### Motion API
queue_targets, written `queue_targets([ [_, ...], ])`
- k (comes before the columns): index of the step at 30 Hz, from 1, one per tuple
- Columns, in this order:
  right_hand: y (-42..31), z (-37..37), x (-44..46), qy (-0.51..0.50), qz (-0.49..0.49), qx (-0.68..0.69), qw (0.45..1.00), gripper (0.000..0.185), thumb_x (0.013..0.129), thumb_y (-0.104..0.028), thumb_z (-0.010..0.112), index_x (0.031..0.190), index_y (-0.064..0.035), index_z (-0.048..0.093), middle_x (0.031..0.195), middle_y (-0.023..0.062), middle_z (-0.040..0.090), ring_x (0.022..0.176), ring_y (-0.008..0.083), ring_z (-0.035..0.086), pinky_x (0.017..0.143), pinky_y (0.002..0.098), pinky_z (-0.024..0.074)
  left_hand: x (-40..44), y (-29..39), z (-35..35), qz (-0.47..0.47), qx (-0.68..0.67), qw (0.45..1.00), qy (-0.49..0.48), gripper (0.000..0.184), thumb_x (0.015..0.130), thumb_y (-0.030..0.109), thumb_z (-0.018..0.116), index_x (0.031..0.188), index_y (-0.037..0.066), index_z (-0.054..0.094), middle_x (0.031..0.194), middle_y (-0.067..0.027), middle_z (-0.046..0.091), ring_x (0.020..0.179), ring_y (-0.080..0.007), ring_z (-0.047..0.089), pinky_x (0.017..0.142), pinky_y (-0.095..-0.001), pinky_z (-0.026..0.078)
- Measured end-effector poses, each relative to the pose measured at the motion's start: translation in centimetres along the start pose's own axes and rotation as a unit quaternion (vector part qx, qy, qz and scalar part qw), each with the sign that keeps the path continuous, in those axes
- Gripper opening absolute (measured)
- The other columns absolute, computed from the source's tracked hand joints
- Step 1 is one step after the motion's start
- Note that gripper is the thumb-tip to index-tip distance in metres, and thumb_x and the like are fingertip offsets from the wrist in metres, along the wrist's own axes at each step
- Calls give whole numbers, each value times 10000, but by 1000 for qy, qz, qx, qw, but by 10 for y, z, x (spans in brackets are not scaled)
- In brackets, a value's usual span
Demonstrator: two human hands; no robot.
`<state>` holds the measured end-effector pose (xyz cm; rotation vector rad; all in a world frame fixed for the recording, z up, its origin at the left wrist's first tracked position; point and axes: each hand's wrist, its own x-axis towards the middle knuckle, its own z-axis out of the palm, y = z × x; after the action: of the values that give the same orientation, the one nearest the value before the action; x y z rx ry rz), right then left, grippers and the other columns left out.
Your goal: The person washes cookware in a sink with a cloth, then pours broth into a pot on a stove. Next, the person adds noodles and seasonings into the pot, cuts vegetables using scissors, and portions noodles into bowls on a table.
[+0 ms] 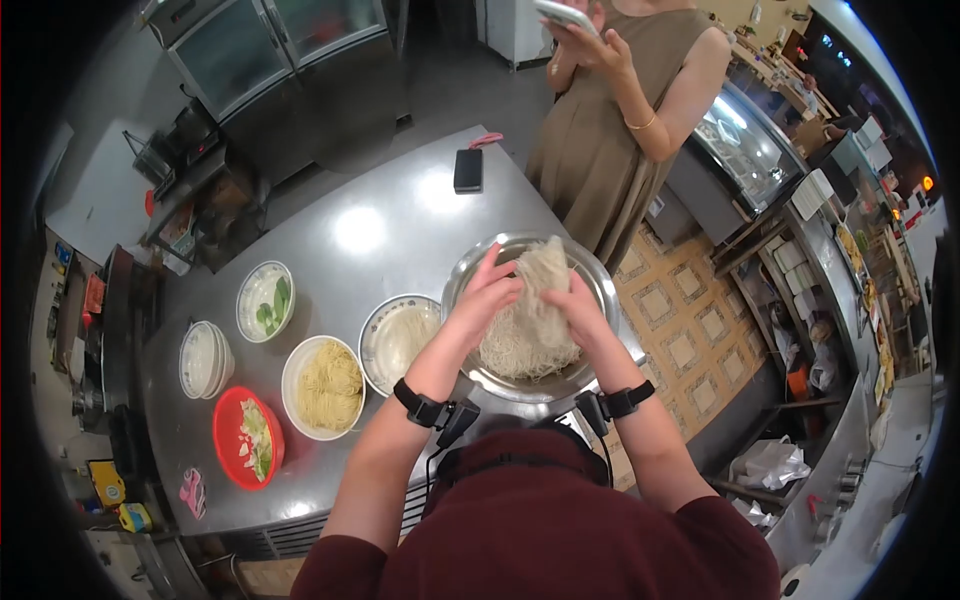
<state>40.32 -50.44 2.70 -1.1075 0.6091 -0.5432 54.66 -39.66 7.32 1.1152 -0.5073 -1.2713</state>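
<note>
Both hands are over a large steel bowl (603, 290) at the table's right end. My right hand (577, 306) grips a clump of thin pale noodles (543, 275), raised above more noodles (525, 352) in the bowl. My left hand (488, 292) is at the clump's left side, its fingers apart and some of them pointing up; whether it bears any noodles is unclear. Just left of the steel bowl stands a patterned white bowl (378, 350) with some pale noodles inside. Beside that is a white bowl of yellow noodles (331, 386).
On the steel table (400, 240) are a bowl with green leaves (268, 306), stacked white bowls (202, 360), a red basket (270, 455) with chopped vegetables, a pink item (193, 493) and a black phone (468, 171). A person (610, 120) holding a phone stands beyond the table.
</note>
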Motion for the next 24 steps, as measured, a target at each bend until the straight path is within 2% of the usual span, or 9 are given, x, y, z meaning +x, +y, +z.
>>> queue_targets([
  [3,-17,-26,0,-25,29,128,991,493,729,10,531,1208,-1,417,1080,109,550,981,201,561,830,318,474,16,-24,-16,14,40,995,95,754,776,336,632,1357,74,229,1256,-118,363,1112,-180,391,934,-314,299],
  [8,-27,-17,-10,-118,162,123,972,412,751,-46,577,1150,1,486,1074,105,566,948,187,578,809,313,489,26,-73,-14,-147,-93,984,-38,605,810,442,585,1257,71,415,1191,-80,471,1080,-174,449,915,-304,346],
  [9,-10,-7,-12,-108,99,53,988,386,753,-91,596,1115,13,516,1022,123,582,920,211,579,799,336,483,26,-79,-7,-111,-69,990,-62,534,847,421,543,1239,74,438,1171,-77,520,1086,-179,476,920,-312,373],
  [10,28,-5,4,-101,-84,-385,913,351,745,-105,592,1067,23,537,970,160,586,908,258,566,790,376,464,24,-81,2,-72,-72,995,-18,419,893,336,489,1215,69,465,1147,-62,539,1067,-143,492,891,-299,399],
  [12,23,34,-11,-63,88,-422,900,461,642,-190,653,1025,31,521,1012,212,549,1001,300,508,897,395,374,17,-86,-1,-111,-93,989,-6,381,867,242,530,1188,43,481,1132,-67,547,1093,-176,483,902,-323,399],
  [13,43,31,-22,-34,-86,-397,913,553,614,-230,672,1059,50,504,1040,229,539,1018,299,511,892,386,381,20,-99,-15,-116,-120,986,6,443,829,238,576,1198,19,467,1174,-83,511,1109,-170,469,910,-318,391],
  [17,29,9,-18,-158,81,-261,949,665,616,-168,672,1223,-44,429,1203,205,461,1136,319,430,973,369,326,23,-120,-52,-126,-135,980,77,326,760,235,579,1031,59,536,1014,-84,553,948,-234,529,835,-360,436],
  [21,76,-10,-11,-55,-238,-511,824,694,574,-70,627,1240,-97,432,1164,155,504,1092,328,464,951,395,341,6,-96,-58,-112,-200,973,16,180,771,219,542,886,80,546,823,-88,562,783,-239,558,706,-398,480],
  [24,59,2,-29,-189,-145,-542,806,602,581,-56,600,1170,-84,478,1120,164,514,1101,333,438,951,400,331,-5,-67,-45,-137,-229,962,56,149,808,248,548,756,109,531,672,-57,542,645,-207,547,632,-362,480],
])
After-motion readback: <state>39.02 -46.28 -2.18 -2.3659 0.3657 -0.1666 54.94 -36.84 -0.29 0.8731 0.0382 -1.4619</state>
